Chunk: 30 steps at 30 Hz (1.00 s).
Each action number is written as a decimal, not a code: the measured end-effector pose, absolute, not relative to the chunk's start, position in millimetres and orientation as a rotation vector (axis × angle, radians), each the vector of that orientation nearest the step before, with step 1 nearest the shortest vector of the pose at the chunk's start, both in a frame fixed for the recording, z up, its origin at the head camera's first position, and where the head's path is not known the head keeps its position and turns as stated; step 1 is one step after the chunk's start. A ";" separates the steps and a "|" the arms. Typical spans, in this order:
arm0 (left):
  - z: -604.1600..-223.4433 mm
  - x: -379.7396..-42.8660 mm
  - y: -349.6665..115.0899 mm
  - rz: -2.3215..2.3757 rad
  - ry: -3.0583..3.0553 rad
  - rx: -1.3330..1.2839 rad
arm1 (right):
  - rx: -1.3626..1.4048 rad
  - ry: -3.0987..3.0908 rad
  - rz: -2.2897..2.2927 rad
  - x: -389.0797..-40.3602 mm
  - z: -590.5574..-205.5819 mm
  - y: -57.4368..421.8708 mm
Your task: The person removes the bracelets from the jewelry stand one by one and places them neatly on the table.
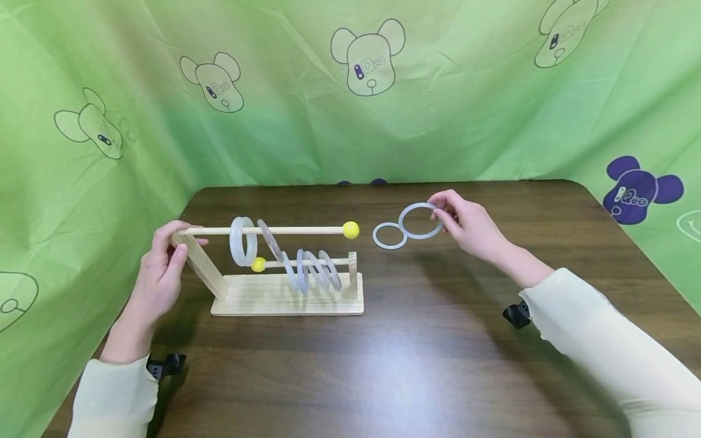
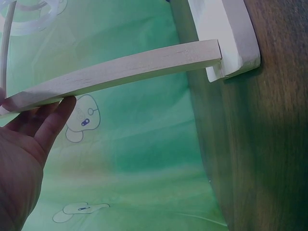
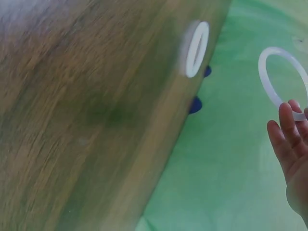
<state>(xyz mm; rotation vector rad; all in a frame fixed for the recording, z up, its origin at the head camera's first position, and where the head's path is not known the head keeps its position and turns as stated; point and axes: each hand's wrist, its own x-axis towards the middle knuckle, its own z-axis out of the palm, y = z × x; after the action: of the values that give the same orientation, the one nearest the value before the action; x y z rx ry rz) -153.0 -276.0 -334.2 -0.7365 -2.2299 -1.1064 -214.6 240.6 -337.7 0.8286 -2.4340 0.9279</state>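
Note:
My left hand grips the top of the slanted post of a wooden ring stand, its thumb in front and fingers behind. In the left wrist view, fingertips press the post. On the upper rod hang thick pale rings and a tilted ring; several rings hang around the lower rod. My right hand pinches a translucent ring by its right edge, above the table. A smaller-looking ring lies just left of it, overlapping in view.
Yellow balls cap the upper rod and the lower rod's left end. The stand's flat base rests on a brown wooden table. A green printed cloth hangs behind and at the sides.

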 end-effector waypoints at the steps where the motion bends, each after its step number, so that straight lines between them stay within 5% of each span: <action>1: -333.9 -152.9 -275.7 -1.107 -2.231 -0.735 | 0.830 -2.448 0.919 -216.3 -338.9 241.6; 30: -335.4 -154.5 -275.2 -1.106 -2.217 -0.733 | 0.698 -2.836 0.907 -249.4 -369.3 266.0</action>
<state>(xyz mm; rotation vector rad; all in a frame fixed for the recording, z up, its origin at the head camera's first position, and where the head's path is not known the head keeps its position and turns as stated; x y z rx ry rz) -154.5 -275.2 -335.4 -0.7335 -2.2166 -1.1061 -249.4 266.0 -369.3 0.6979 -2.8358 0.9068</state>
